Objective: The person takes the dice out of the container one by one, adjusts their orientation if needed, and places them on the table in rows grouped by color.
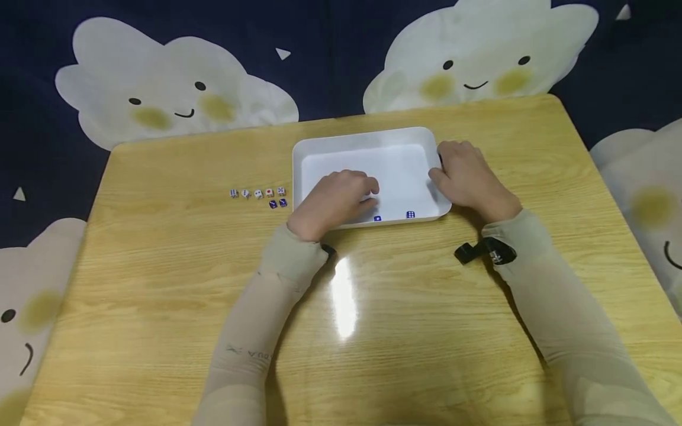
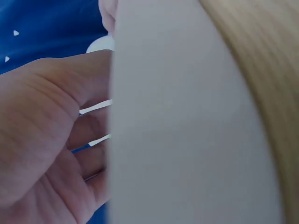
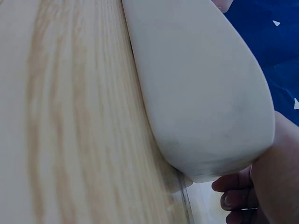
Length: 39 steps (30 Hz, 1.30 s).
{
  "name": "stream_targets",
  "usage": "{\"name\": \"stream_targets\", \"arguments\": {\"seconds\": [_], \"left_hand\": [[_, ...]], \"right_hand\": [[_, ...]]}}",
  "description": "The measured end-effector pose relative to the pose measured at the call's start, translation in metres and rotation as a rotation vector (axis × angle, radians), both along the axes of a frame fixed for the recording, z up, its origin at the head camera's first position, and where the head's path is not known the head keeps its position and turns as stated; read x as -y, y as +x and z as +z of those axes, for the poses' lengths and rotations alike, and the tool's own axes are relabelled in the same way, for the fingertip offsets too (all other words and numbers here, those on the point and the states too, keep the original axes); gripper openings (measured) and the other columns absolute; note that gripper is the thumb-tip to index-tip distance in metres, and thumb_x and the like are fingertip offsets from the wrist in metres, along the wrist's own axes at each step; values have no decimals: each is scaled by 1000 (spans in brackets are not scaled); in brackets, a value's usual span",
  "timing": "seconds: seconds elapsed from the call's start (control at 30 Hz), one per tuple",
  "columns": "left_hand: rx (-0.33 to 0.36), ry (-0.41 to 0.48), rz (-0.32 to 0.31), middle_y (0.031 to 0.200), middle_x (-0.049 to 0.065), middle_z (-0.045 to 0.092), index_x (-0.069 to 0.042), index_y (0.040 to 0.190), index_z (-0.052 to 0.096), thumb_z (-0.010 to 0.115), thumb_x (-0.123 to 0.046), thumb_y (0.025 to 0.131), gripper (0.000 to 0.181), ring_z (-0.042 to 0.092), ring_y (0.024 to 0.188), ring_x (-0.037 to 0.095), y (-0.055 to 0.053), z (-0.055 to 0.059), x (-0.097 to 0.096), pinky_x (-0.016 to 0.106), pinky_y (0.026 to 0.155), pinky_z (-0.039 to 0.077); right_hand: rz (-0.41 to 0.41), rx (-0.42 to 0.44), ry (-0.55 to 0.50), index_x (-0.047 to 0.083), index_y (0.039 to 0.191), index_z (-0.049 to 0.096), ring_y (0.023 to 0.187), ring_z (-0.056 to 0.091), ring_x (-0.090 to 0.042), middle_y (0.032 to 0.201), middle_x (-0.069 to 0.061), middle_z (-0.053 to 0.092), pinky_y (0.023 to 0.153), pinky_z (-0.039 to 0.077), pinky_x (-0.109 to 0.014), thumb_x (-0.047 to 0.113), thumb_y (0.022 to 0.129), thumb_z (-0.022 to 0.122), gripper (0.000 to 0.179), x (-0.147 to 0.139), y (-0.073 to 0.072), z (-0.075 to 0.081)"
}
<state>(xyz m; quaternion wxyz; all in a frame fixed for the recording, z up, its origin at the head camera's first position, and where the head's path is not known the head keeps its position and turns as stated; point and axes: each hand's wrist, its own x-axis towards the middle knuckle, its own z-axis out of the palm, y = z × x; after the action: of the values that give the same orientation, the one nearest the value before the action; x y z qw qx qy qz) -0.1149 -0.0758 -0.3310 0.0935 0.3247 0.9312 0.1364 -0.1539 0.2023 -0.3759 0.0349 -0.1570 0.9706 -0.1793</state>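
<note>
A white rectangular tray [image 1: 394, 168] lies on the wooden table. My right hand [image 1: 469, 174] grips its right end, thumb over the rim and fingers curled on the outer side; the right wrist view shows those fingers [image 3: 236, 199] below the tray's corner. Over the tray's front left part hovers my left hand [image 1: 338, 198], fingers loosely bent and nothing visible between them. Two blue dice sit along the tray's front wall: one blue die [image 1: 377, 218] near the left fingertips, another blue die [image 1: 410, 215] farther right. The near wall hides part of the left hand in the left wrist view.
Left of the tray, several white dice [image 1: 258, 193] stand in a row on the table [image 1: 176, 266]. Two more blue dice [image 1: 273, 204] lie just in front of that row's right end. A dark blue cloth [image 1: 330, 53] with cloud faces hangs behind the table.
</note>
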Motion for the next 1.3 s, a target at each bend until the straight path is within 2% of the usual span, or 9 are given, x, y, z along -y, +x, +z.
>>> {"name": "stream_targets", "arguments": {"seconds": [0.17,0.27,0.47,0.6,0.7,0.83,1.07,1.3], "left_hand": [[-37,2,-22,90,2,69,-13,97,73,59,-18,103,17,61,81,18,2,-5,-3,38,75,56],[-31,-7,-46,87,2,66,-14,92,70,56,-17,104,19,58,79,17,5,-10,-6,37,74,55],[45,-24,-68,104,-1,74,-17,108,76,61,-16,105,16,65,94,15,11,-16,-9,35,88,58],[69,24,-96,105,-2,75,-17,108,77,62,-14,104,15,66,95,14,9,-17,-6,30,91,56],[109,61,-123,109,-1,76,-16,111,77,61,-7,103,20,67,101,13,7,-17,-4,28,97,54],[164,69,-122,117,-1,76,-17,117,77,60,1,101,31,68,111,12,5,-14,-1,27,105,53],[239,76,-126,115,-2,75,-19,116,77,58,7,98,37,68,101,12,5,-11,1,27,96,55],[267,58,-124,116,-2,73,-23,120,77,59,8,98,42,69,105,12,4,-11,2,28,100,54]], "right_hand": [[-5,-16,-15,-1,94,54,89,49,-41,89,-21,54,80,38,-51,22,99,45,25,2,-1,2],[-16,-4,-22,-1,93,53,89,47,-40,88,-20,53,79,36,-49,22,98,45,24,2,0,0],[-17,20,-17,0,95,53,88,46,-38,88,-19,53,77,35,-46,23,99,44,25,1,5,-4],[-27,13,-11,-1,98,54,90,47,-38,90,-20,54,79,36,-48,23,99,44,26,2,5,-4],[-32,21,1,-2,101,54,91,47,-38,92,-21,55,80,37,-49,23,100,43,28,2,4,-2],[-26,14,2,-4,104,55,90,47,-38,93,-21,55,78,37,-48,24,100,43,30,2,3,1],[-10,-11,-14,-5,105,57,90,49,-40,96,-24,58,76,37,-48,23,99,44,31,-1,0,-3],[-15,-5,-19,-4,103,56,88,47,-39,94,-22,56,76,36,-47,23,99,43,30,-1,1,-3]]}}
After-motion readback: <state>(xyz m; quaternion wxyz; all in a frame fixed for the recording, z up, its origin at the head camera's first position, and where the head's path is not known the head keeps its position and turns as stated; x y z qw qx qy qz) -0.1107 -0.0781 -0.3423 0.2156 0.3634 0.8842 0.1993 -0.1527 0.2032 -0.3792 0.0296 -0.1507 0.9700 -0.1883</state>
